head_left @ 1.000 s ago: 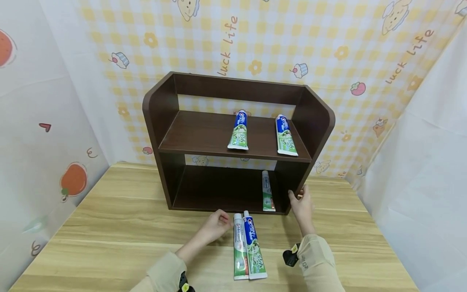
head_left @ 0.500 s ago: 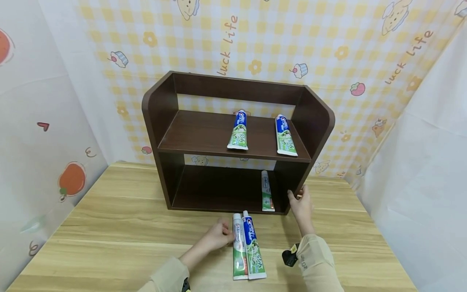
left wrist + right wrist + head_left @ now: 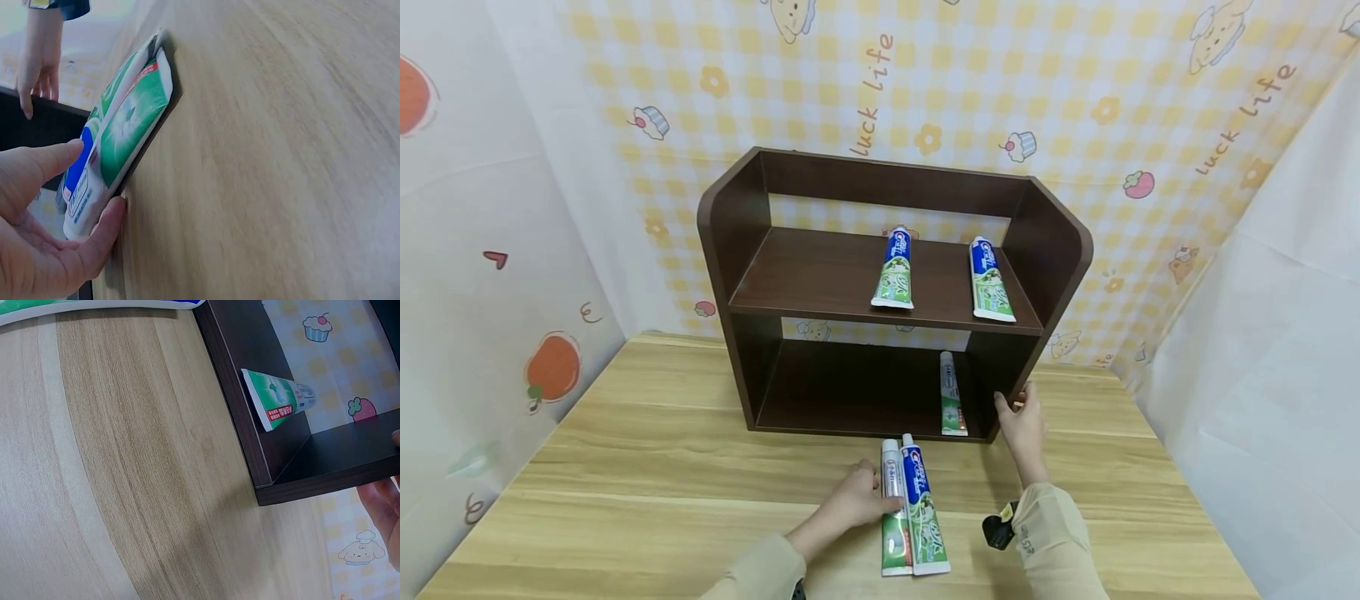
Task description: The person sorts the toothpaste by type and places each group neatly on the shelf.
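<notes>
My left hand is at a white and green toothpaste tube on the table, thumb over its top and fingertips at its left edge, as the left wrist view also shows. Right beside that tube lies a blue and green toothpaste tube, both with caps toward the shelf. My right hand grips the right side panel of a dark brown two-tier shelf, thumb inside and fingers outside. Inside the lower tier, near that panel, lies another white and green tube.
Two blue and green tubes, one mid-shelf and one at the right, lie on the upper tier. The shelf stands at the back of the wooden table, against a yellow checked cloth. White cloths hang at both sides.
My left hand has moved right and nearer to me, from beside the white and green tube to having its thumb across it. The right hand keeps its grip on the shelf.
</notes>
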Motion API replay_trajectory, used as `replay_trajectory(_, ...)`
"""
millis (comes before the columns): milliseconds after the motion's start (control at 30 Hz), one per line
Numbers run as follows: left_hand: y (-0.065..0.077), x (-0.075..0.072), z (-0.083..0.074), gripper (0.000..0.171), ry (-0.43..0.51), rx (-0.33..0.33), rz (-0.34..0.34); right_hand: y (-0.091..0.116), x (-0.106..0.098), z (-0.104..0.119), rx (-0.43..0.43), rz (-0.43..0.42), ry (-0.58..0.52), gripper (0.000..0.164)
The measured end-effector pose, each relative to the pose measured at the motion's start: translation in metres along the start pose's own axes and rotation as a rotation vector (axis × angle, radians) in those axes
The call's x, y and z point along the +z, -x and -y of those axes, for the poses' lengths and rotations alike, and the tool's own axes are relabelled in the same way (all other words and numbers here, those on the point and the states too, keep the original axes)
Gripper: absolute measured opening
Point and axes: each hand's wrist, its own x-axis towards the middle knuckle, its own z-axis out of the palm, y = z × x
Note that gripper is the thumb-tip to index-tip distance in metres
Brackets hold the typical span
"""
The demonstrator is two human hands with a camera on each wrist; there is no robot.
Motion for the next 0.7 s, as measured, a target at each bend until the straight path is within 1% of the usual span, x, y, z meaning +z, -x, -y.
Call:
replay_trajectory(67,0.0,0.002,-0.002,0.065,-0.033,0.007,-0.028,0.0,0.0,0.0,0.001,0.003,-0.008,0.021)
replay_trajectory(167,0.001,0.005,-0.005,0.07,-0.056,0.018,-0.049,0.001,-0.001,0.0,-0.002,0.009,-0.006,0.021)
replay_trajectory(267,0.001,0.006,-0.008,0.069,-0.062,0.03,-0.05,0.001,-0.001,0.001,-0.002,0.01,0.006,0.021)
replay_trajectory(333,0.001,0.006,-0.01,0.066,-0.074,0.046,-0.051,0.001,-0.001,0.001,0.0,0.012,0.003,0.021)
replay_trajectory(433,0.001,0.005,-0.011,0.051,-0.082,0.066,-0.051,0.002,-0.001,0.002,-0.001,0.012,-0.003,0.021)
replay_trajectory(567,0.001,0.006,-0.009,0.027,-0.003,0.039,-0.002,0.001,-0.001,0.002,-0.003,0.029,-0.015,0.021)
replay_trajectory(633,0.001,0.006,-0.007,0.021,0.044,0.022,0.028,0.001,-0.001,0.001,-0.005,0.035,-0.032,0.021)
replay_trajectory(700,0.0,0.005,-0.006,0.02,0.069,0.009,0.05,0.001,-0.002,0.001,-0.007,0.037,-0.052,0.021)
